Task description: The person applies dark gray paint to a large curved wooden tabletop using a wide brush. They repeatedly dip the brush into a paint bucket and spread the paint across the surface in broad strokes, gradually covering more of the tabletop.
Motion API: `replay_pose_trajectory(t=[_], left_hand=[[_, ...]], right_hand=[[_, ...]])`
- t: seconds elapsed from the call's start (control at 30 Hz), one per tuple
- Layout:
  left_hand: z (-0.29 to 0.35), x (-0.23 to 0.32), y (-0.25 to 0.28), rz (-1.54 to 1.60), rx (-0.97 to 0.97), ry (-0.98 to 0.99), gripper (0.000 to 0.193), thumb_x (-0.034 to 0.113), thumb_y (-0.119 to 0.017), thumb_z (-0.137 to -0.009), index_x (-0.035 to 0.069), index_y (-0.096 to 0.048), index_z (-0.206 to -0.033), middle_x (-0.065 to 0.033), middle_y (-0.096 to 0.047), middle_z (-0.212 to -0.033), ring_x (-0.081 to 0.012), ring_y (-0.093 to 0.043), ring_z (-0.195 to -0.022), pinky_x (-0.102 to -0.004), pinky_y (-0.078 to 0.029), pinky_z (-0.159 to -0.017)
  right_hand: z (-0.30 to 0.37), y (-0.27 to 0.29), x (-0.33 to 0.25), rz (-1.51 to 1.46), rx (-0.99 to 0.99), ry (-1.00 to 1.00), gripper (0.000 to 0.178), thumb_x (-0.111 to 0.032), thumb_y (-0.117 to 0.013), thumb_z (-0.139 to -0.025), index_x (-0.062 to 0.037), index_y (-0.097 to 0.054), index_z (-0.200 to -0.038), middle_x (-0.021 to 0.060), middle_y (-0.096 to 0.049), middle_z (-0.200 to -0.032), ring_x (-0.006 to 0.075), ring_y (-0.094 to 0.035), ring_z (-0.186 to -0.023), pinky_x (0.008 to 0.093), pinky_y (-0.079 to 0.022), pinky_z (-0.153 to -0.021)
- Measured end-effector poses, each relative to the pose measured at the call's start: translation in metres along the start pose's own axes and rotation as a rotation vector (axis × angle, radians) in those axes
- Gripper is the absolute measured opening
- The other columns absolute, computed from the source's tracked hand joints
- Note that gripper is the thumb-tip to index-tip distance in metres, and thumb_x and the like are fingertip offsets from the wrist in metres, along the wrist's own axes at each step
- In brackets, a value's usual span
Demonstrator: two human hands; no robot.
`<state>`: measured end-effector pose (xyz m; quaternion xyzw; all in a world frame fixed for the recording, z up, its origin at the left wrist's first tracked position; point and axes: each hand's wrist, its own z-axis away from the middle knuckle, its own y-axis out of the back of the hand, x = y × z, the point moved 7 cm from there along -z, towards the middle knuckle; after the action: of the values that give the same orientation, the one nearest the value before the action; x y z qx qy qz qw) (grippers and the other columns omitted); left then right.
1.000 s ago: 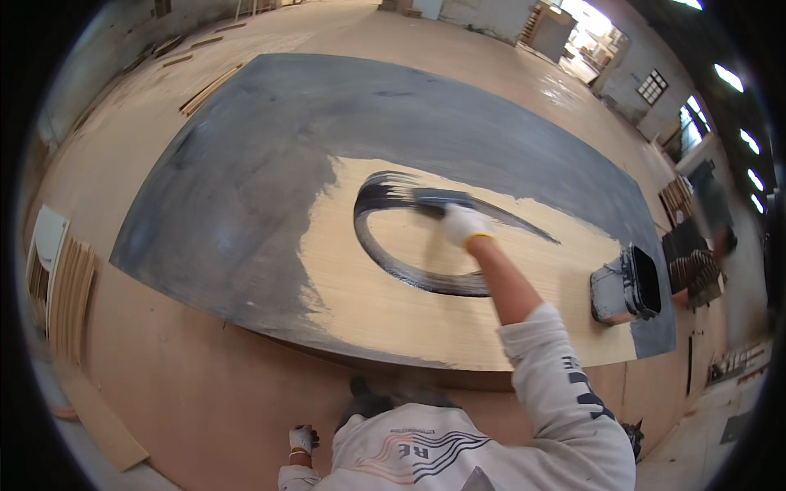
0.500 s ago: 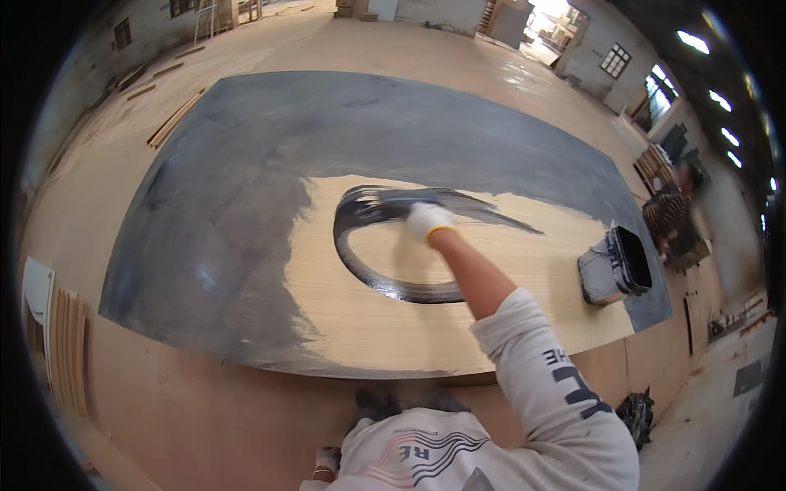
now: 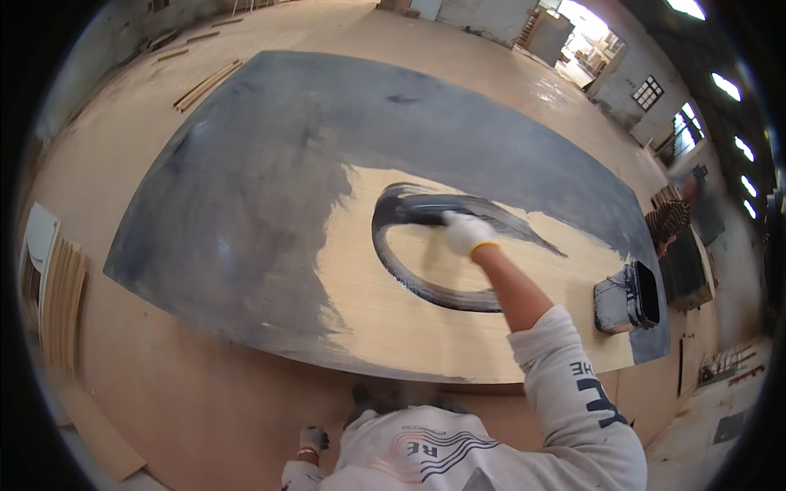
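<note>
Black tool (image 3: 427, 210) (one), two hands (image 3: 469, 234) (image 3: 313, 439)

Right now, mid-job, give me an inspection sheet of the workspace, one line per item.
Surface: panel mostly grey, with a pale patch on the near side.
Job's things: wide dark tool, blurred, over the upper part of a looping dark smear; smeared bucket near the panel's right end.
Clutter: wood strips past the panel's far left; planks at left.
Grip: gloved right hand closed on the tool; gloved left hand low, off the panel, nothing seen in it.
Cables: nothing seen.
Surroundings: another person past the bucket; window at far right.
</note>
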<state>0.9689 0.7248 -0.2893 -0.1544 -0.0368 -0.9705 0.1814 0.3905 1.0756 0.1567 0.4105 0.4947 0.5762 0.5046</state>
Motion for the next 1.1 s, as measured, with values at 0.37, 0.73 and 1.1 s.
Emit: replay_pose_trajectory(t=[0.37, 0.73, 1.1], left_hand=[[0.015, -0.001, -0.006, 0.124, 0.102, -0.069, 0.023, 0.018, -0.064, -0.100, -0.001, -0.069, -0.113, -0.0119, -0.069, -0.078, -0.0253, -0.066, -0.055, -0.0414, -0.054, -0.044], [-0.003, -0.015, 0.005, 0.247, 0.116, -0.034, 0.025, 0.019, -0.062, -0.100, -0.001, -0.067, -0.114, -0.0126, -0.068, -0.078, -0.0265, -0.066, -0.056, -0.0419, -0.053, -0.044], [0.000, 0.000, -0.003, 0.269, 0.075, -0.095, 0.013, 0.018, -0.062, -0.095, 0.006, -0.067, -0.096, -0.0120, -0.068, -0.077, -0.0263, -0.066, -0.057, -0.0416, -0.054, -0.046]], right_hand=[[0.073, 0.007, 0.092, 0.160, -0.084, -0.064, 0.039, -0.020, -0.047, -0.104, -0.0144, -0.063, -0.139, 0.0233, -0.076, -0.118, 0.0440, -0.075, -0.105, 0.0567, -0.058, -0.088], [0.162, 0.020, 0.133, 0.225, -0.225, -0.235, 0.046, -0.024, -0.050, -0.105, -0.0277, -0.058, -0.150, 0.0237, -0.076, -0.117, 0.0447, -0.073, -0.108, 0.0565, -0.057, -0.092], [0.249, 0.008, 0.038, 0.123, -0.324, -0.125, 0.049, -0.025, -0.051, -0.105, -0.0220, -0.052, -0.155, 0.0220, -0.077, -0.108, 0.0423, -0.075, -0.100, 0.0564, -0.056, -0.088]])
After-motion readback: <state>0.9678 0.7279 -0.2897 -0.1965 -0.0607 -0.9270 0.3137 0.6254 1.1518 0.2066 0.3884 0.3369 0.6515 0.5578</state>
